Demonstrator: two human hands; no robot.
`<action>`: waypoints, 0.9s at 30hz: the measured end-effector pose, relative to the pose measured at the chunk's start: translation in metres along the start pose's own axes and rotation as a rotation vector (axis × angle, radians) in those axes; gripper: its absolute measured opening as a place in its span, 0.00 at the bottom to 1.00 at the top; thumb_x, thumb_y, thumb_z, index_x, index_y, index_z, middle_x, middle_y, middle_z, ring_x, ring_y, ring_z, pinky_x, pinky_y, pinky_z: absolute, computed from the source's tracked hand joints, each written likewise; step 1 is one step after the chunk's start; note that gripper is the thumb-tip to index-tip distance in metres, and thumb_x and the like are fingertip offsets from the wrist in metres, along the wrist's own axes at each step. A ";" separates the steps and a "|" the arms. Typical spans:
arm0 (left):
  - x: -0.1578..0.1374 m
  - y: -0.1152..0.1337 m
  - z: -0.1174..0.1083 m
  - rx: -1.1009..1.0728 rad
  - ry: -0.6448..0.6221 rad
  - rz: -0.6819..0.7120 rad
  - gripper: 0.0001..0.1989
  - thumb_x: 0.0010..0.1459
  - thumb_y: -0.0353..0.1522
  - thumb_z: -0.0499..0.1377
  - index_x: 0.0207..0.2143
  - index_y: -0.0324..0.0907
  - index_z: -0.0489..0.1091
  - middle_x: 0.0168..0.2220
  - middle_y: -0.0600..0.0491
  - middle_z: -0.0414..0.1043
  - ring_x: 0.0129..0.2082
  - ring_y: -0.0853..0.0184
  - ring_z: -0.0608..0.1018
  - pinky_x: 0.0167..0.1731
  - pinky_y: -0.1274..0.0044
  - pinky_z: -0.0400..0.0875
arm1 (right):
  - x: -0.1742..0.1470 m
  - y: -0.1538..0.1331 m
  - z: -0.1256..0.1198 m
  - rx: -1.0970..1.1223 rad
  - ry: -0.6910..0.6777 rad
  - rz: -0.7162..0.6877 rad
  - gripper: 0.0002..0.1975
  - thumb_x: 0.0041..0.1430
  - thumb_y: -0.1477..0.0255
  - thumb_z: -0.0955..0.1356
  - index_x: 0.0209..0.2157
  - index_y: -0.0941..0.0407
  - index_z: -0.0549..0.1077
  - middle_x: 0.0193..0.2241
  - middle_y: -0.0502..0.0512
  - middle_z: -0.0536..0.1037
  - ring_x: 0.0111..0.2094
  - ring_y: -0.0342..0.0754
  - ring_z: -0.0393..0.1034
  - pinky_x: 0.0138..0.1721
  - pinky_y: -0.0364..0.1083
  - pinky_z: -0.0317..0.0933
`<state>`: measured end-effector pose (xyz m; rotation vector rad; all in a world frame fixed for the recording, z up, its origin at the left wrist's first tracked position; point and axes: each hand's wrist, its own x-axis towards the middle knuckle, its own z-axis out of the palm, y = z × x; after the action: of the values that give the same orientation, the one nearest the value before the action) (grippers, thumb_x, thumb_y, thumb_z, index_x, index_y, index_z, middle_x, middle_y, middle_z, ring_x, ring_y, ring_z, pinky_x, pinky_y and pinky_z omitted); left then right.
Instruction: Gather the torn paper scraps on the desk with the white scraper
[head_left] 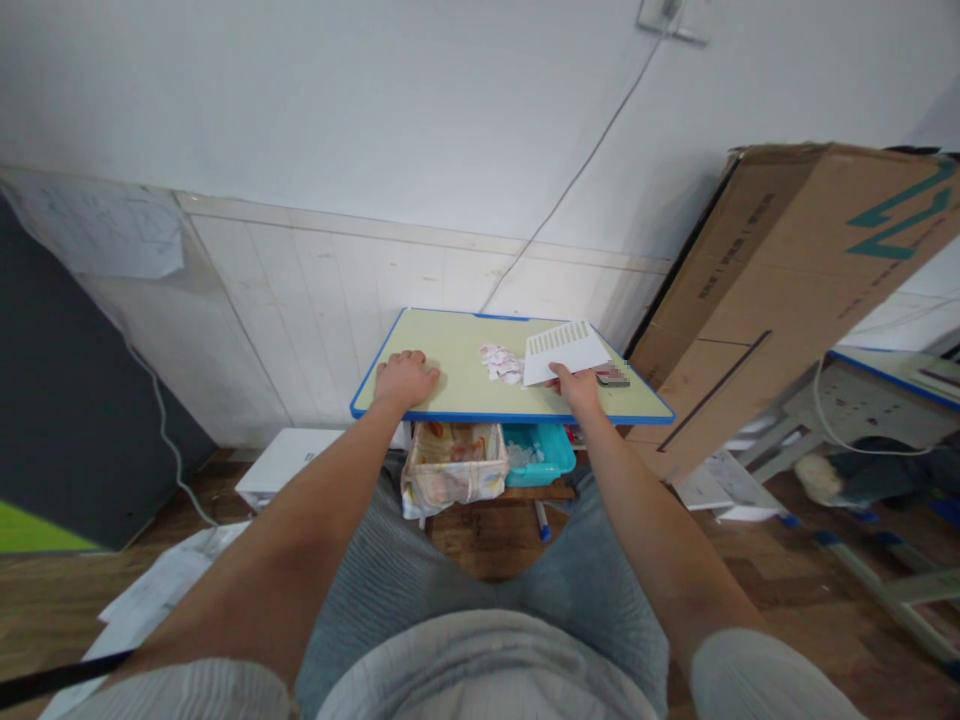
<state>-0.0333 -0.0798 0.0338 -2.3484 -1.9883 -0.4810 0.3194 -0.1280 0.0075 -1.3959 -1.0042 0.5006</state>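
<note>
My left hand (406, 380) rests on the left side of a pale yellow-green desk top (450, 345) with a blue edge, its fingers spread and nothing in them. Between thumb and fingers, my right hand (576, 388) pinches a white card (566, 350) with a row of slots along its far edge. The card is over the right part of the desk. Just left of it lies a heap of crumpled pinkish-white paper (501, 363). Beyond my right hand, a dark and red item (613, 376) lies on the desk, too blurred to name.
Below the desk top are a cloth-lined basket (455, 480) and a turquoise bin (551, 467) with whitish bits inside. A tall cardboard box (765, 290) leans at the right. A cable (577, 175) runs down the wall to the desk's back. Papers (161, 590) lie at the lower left.
</note>
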 end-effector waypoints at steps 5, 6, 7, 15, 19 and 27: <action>0.000 0.000 0.000 0.006 -0.002 -0.002 0.30 0.76 0.45 0.53 0.68 0.41 0.80 0.73 0.34 0.79 0.73 0.43 0.77 0.69 0.56 0.72 | -0.001 -0.001 0.000 -0.003 0.006 0.004 0.12 0.55 0.60 0.79 0.29 0.48 0.76 0.19 0.54 0.80 0.24 0.56 0.76 0.30 0.52 0.75; -0.001 0.000 0.000 0.005 -0.002 -0.004 0.30 0.76 0.45 0.53 0.68 0.41 0.80 0.73 0.34 0.79 0.73 0.43 0.77 0.69 0.56 0.72 | -0.001 -0.001 0.000 -0.007 -0.001 0.007 0.11 0.55 0.61 0.79 0.29 0.49 0.77 0.19 0.54 0.80 0.24 0.56 0.76 0.30 0.52 0.75; -0.001 0.001 -0.001 0.003 -0.002 -0.005 0.30 0.76 0.45 0.53 0.69 0.41 0.80 0.73 0.34 0.79 0.73 0.43 0.77 0.69 0.56 0.72 | -0.001 -0.001 0.000 -0.012 -0.008 0.009 0.10 0.54 0.62 0.78 0.28 0.49 0.77 0.19 0.54 0.80 0.24 0.56 0.76 0.30 0.52 0.75; -0.003 0.002 -0.004 0.003 -0.008 -0.004 0.29 0.76 0.44 0.53 0.69 0.40 0.79 0.74 0.34 0.79 0.73 0.43 0.77 0.70 0.56 0.72 | -0.002 -0.001 -0.003 -0.034 -0.052 0.024 0.08 0.51 0.65 0.76 0.24 0.48 0.74 0.17 0.53 0.77 0.22 0.54 0.71 0.28 0.51 0.69; -0.003 0.002 -0.004 0.006 -0.006 -0.010 0.30 0.76 0.45 0.53 0.68 0.39 0.79 0.73 0.33 0.78 0.74 0.43 0.77 0.70 0.56 0.72 | -0.002 -0.001 -0.004 -0.031 -0.036 0.022 0.08 0.51 0.65 0.75 0.24 0.48 0.73 0.17 0.52 0.75 0.23 0.54 0.71 0.29 0.51 0.69; -0.001 0.001 -0.002 0.001 0.001 -0.002 0.30 0.76 0.45 0.53 0.68 0.40 0.79 0.74 0.33 0.78 0.73 0.43 0.77 0.70 0.55 0.72 | 0.000 0.005 -0.004 -0.045 0.021 0.008 0.10 0.53 0.65 0.74 0.22 0.48 0.73 0.18 0.53 0.77 0.24 0.55 0.74 0.31 0.51 0.72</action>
<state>-0.0331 -0.0814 0.0351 -2.3453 -1.9908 -0.4809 0.3245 -0.1294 0.0037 -1.4425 -0.9984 0.4704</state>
